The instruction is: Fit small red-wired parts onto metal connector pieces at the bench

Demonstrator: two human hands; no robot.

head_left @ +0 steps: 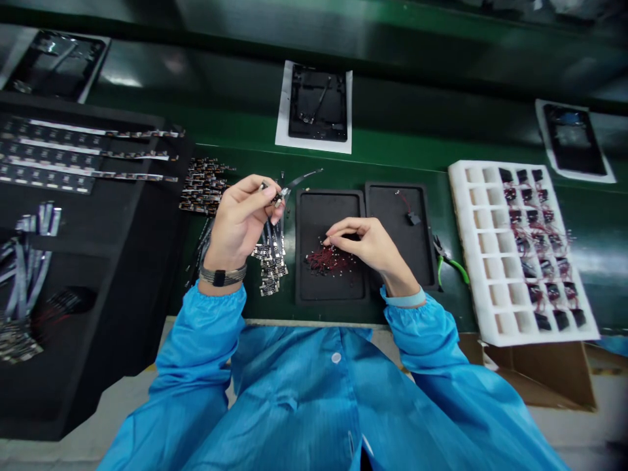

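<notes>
The green bench [456, 309] carries black trays [330, 292], pliers [442, 258] and circuit strips [273, 268].

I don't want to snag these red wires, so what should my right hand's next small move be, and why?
From the red wires, perhaps ease out just one with your right hand: it is at the pile's upper edge, the wires lie jumbled in the black tray, and your left hand holds a ribbon cable.

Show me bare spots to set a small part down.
Bare: green surface between the middle panel and right panel; the right tray below its wired module; two left columns of the foam tray. Crowded: around the left hand, with circuit strips; and the middle of the left tray, with red wires at the right hand.
</notes>
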